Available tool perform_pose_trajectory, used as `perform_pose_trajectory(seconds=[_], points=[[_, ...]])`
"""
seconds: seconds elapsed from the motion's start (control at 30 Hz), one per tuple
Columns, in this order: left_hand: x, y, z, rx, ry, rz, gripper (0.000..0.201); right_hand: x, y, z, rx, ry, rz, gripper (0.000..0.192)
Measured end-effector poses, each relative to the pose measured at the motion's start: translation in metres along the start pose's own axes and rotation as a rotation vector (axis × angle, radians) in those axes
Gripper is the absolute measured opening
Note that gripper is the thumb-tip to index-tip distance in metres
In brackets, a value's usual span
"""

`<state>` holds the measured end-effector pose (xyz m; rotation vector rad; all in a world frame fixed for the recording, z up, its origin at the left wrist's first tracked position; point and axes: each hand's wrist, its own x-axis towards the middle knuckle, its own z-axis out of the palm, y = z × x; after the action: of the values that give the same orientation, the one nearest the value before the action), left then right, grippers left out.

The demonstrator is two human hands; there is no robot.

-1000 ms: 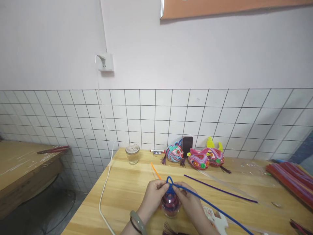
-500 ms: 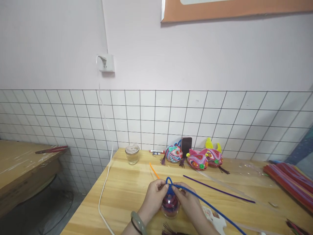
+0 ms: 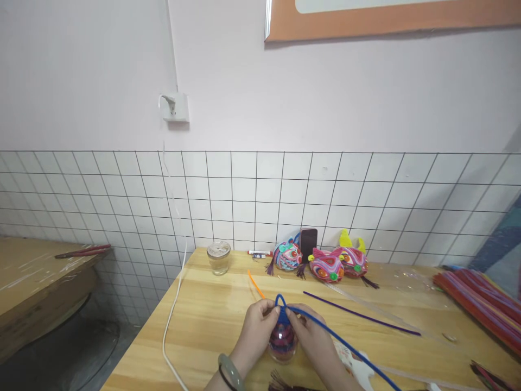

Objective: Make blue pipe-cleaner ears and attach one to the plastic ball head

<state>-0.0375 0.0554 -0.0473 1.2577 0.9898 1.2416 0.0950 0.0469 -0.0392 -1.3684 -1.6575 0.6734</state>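
Observation:
A blue pipe cleaner point(image 3: 345, 344) is coiled around the top of a clear round ornament point(image 3: 282, 350) that has dark purple and pink strands inside. A small blue loop stands up above the coil, and a long tail runs down to the right. My left hand point(image 3: 257, 327) pinches the coil from the left between thumb and fingers. From the other side, my right hand point(image 3: 312, 332) pinches the same pipe cleaner where its tail leaves the coil. Both hands partly cover the ornament's sides.
An orange pipe cleaner point(image 3: 255, 283) and a purple one point(image 3: 362, 315) lie nearby. Behind are a lidded glass point(image 3: 218, 259), a marker point(image 3: 259, 253), a phone point(image 3: 309, 244) and colourful stuffed animals point(image 3: 326, 266). A pipe-cleaner bundle point(image 3: 480, 298) lies right, a white cable point(image 3: 171, 320) left.
The view has shifted very slightly. Both hands stay pinched at the blue coil, and the loop and tail look nearly the same.

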Motion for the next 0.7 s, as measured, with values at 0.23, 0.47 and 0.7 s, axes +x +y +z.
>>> perform_pose_trajectory(seconds=[0.23, 0.47, 0.7], points=[[-0.003, 0.002, 0.002, 0.009, 0.017, 0.004, 0.017, 0.000, 0.003, 0.004, -0.148, 0.020, -0.049, 0.026], [-0.002, 0.002, 0.002, 0.006, 0.020, -0.006, 0.018, 0.004, 0.014, 0.000, -0.147, -0.057, -0.084, 0.028], [-0.001, 0.001, 0.000, -0.010, 0.004, -0.011, 0.020, 0.005, 0.008, -0.022, -0.116, -0.164, -0.117, 0.031]])
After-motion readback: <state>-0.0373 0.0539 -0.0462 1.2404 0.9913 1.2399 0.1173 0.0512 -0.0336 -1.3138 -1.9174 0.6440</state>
